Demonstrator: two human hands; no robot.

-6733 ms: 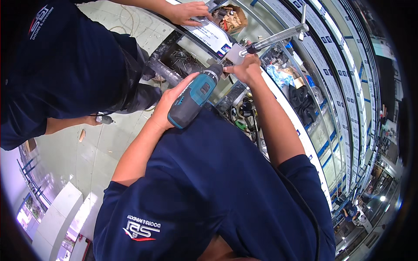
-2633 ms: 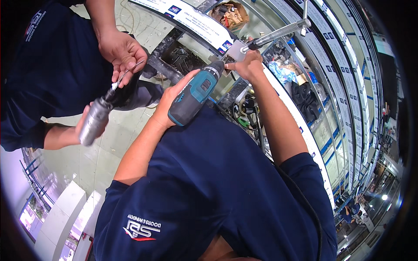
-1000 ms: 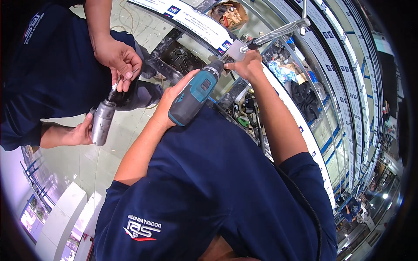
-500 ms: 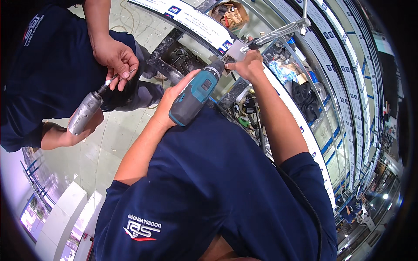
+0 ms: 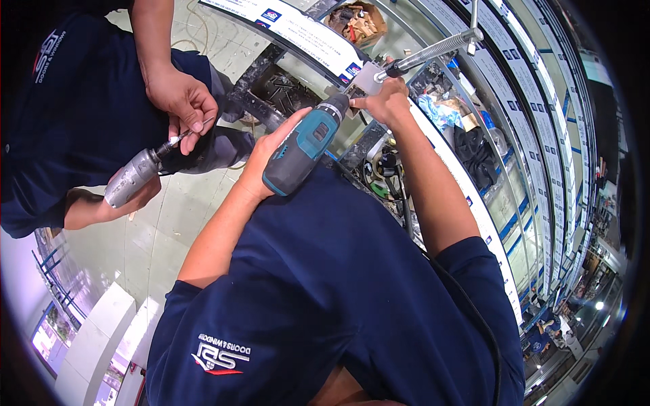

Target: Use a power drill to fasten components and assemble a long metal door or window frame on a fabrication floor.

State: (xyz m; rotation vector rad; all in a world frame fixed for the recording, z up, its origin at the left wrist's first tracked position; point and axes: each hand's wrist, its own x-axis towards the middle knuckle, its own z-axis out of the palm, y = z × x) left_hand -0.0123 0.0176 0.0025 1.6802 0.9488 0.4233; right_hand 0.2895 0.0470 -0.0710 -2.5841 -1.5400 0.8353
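My left hand (image 5: 260, 161) grips a teal and black cordless drill (image 5: 305, 145), its fingers mostly hidden behind the drill body. The chuck points up and right, at the end of a film-covered white profile (image 5: 305, 42). Just beside the chuck, my right hand (image 5: 388, 103) is closed at the profile, its thumb reaching toward the drill tip; what its fingers hold is hidden. Above that hand, a screw clamp (image 5: 426, 53) with a long threaded rod presses on a pale square block (image 5: 367, 78). The bit's contact point cannot be made out.
On the left, a co-worker in dark blue holds a grey power driver (image 5: 134, 177) and touches its bit. A box of wood scraps (image 5: 356, 24) stands at the top. Long film-wrapped profiles (image 5: 535, 122) line the right. Below lies a metal bin (image 5: 276, 91) with small parts.
The co-worker's hand and grey driver have shifted slightly. My two hands, the cordless drill and the clamp show no visible movement.
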